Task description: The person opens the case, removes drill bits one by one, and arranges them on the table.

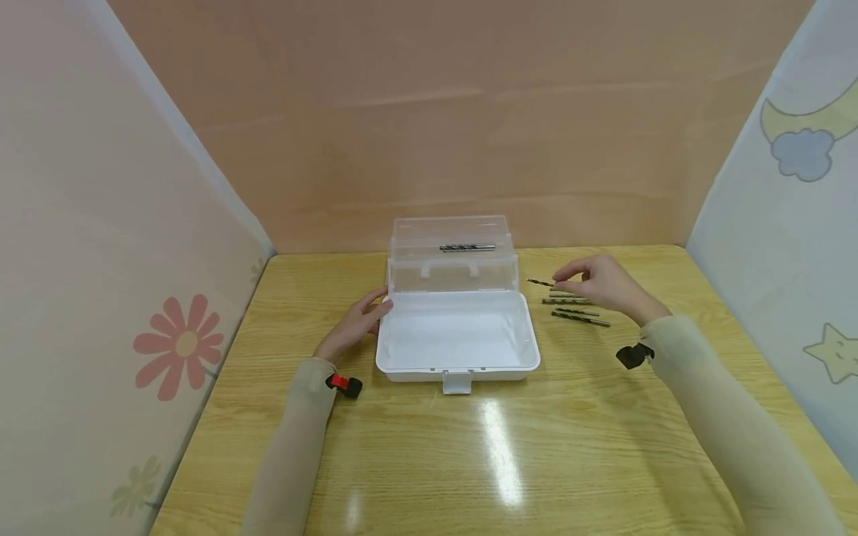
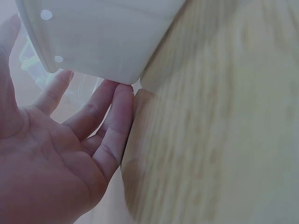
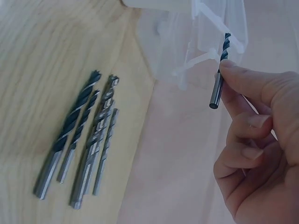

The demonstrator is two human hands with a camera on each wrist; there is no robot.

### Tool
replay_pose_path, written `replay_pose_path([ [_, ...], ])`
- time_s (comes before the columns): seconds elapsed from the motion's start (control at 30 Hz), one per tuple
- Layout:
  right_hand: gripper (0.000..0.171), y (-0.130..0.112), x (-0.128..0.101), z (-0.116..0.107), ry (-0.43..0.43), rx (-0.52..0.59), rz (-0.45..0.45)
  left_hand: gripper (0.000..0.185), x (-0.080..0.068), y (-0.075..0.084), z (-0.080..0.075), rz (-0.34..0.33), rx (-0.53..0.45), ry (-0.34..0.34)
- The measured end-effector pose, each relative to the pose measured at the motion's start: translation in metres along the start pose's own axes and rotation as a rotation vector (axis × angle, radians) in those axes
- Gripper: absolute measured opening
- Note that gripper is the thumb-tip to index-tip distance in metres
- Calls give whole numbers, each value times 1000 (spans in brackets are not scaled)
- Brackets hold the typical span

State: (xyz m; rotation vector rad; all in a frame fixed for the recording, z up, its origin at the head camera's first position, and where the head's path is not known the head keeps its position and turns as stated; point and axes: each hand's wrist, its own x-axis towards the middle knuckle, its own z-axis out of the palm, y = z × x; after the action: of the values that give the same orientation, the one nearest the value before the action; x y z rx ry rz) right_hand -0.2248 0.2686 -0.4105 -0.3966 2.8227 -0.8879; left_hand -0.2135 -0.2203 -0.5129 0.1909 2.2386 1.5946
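Observation:
A white plastic storage box (image 1: 458, 335) stands on the table with its clear lid (image 1: 450, 227) raised at the back. My left hand (image 1: 355, 324) is at the box's left rear corner, its thumb over the rim; in the left wrist view its lightly bent fingers (image 2: 91, 114) touch the box's outer side. Between thumb and forefinger my right hand (image 1: 603, 283) pinches a short dark drill bit (image 3: 217, 88), raised above the table to the right of the box. Under that hand, several drill bits (image 3: 70, 130), black and silver, lie side by side on the wood.
A few more drill bits (image 1: 468, 247) lie in the clear raised section at the back of the box. The wooden table (image 1: 429, 461) ends at a plain back wall (image 1: 469, 149), with patterned panels on both sides. A latch (image 1: 457, 383) hangs at the box's front.

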Motion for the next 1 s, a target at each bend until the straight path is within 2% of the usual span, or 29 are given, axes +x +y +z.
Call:
replay_pose_path([
  [0.5,17,52,-30,30,-41,-71,22,67,0,2,2,-3,4,0],
  [0.67,10,63,-36,39,-22,-93,-16,68,1,-1,0,15,9,1],
  [1.0,13,73,-38,45,-18,-128,-17,65,3,-3,-1,28,-2,-2],
])
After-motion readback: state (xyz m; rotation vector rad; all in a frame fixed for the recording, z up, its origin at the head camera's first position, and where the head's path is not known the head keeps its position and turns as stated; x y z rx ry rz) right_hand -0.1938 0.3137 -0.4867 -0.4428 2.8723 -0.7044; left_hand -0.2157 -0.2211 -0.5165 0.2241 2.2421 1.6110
